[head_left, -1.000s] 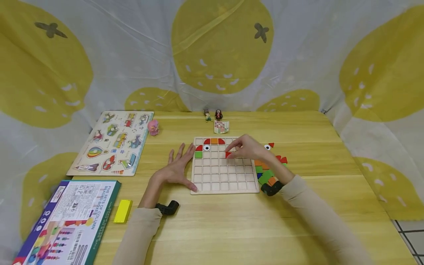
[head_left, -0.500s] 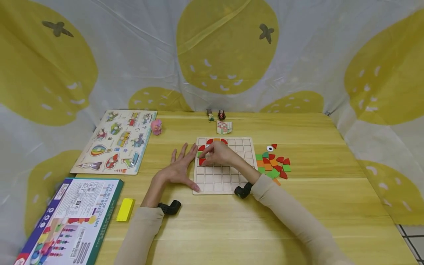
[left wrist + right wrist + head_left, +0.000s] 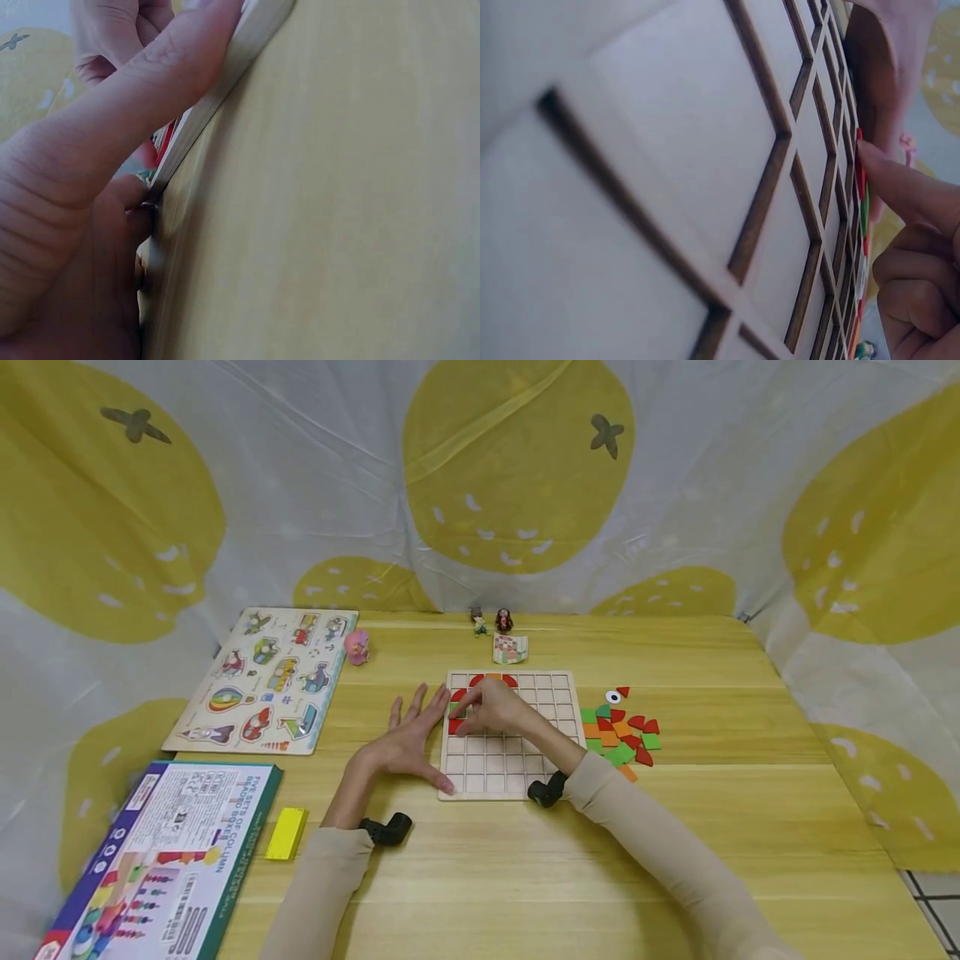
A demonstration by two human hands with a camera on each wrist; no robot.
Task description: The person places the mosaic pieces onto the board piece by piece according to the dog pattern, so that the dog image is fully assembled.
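Observation:
A wooden grid board (image 3: 476, 764) lies in front of me, with red, orange and green pieces along its top and left cells. My left hand (image 3: 405, 745) is spread, its fingertips at the board's left edge and its thumb at the lower-left corner. Over the board, my right hand (image 3: 501, 708) pinches a red square tile (image 3: 454, 727) with thumb and index finger, at a left-column cell below the green one. In the right wrist view one fingertip touches that tile (image 3: 860, 161) and the other fingers are curled. The right hand hides part of the upper rows.
Loose coloured pieces (image 3: 618, 753) lie right of the board, with a round eye piece (image 3: 612, 697) above them. Behind the board are a small pattern card (image 3: 511, 648) and two figurines (image 3: 504, 620). At left are a picture puzzle (image 3: 262, 685), a box (image 3: 168, 860) and a yellow block (image 3: 286, 833).
My right hand has carried the red square tile leftward across the board to the left column. The left hand has stayed at the board's edge. The head view has shifted slightly.

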